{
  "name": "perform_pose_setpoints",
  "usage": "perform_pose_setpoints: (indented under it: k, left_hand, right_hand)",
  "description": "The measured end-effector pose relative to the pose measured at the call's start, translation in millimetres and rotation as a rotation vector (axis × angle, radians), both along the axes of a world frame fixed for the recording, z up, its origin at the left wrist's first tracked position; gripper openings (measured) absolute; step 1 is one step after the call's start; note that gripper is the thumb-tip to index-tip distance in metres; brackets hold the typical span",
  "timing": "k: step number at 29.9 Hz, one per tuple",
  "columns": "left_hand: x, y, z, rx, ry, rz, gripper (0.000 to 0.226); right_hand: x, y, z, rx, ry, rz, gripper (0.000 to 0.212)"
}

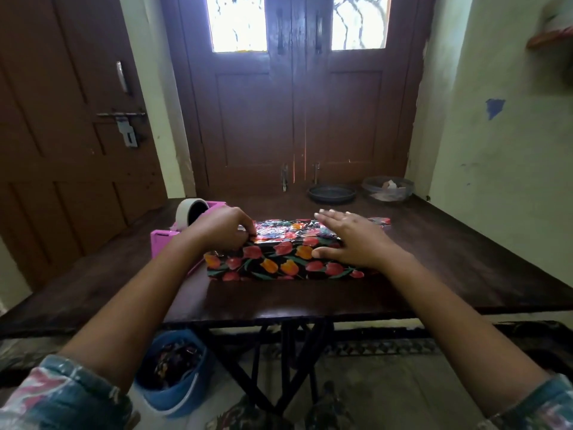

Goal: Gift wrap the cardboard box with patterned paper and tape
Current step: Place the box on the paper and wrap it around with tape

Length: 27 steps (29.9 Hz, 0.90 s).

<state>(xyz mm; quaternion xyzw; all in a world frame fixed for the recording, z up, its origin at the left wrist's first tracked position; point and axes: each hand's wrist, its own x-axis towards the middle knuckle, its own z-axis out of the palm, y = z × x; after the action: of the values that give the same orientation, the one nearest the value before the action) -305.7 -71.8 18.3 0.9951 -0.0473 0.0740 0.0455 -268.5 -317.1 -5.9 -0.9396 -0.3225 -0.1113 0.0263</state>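
glossy floral paper point(279, 262) on box; dark polished wood table point(434, 259); pink plastic tape dispenser point(161, 240)

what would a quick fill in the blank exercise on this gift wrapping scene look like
1. The left hand pinches the paper at one end of the box, while the right hand lies ____ on top.
2. The tape dispenser beside the box is coloured ____.
3. The bucket under the table is coloured ____.
Missing words: flat; pink; blue.
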Motion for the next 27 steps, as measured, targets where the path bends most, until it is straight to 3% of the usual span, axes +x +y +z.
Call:
perform_pose_setpoints:
  k: [3, 7, 19, 27]
  left_hand:
    - [5.3, -12.2, 5.2, 0.116, 0.003, 0.001, 0.034]
    - [6.2, -29.7, -4.2, 0.095, 0.052, -0.156, 0.055]
    - [43.4, -25.0, -27.1, 0.138, -0.138, -0.097, 0.043]
    - [49.3, -22.5, -32.4, 0.13, -0.211, -0.1, 0.042]
  right_hand:
    - [2.1, 8.6, -5.8, -0.027, -0.026, -0.004, 0.055]
    - [-1.4, 6.1, -13.4, 0.089, -0.107, 0.015, 0.044]
    - [34.1, 21.1, -20.6, 0.141, -0.121, -0.042, 0.038]
    - [34.6, 25.6, -34.9, 0.161, -0.121, 0.042, 0.072]
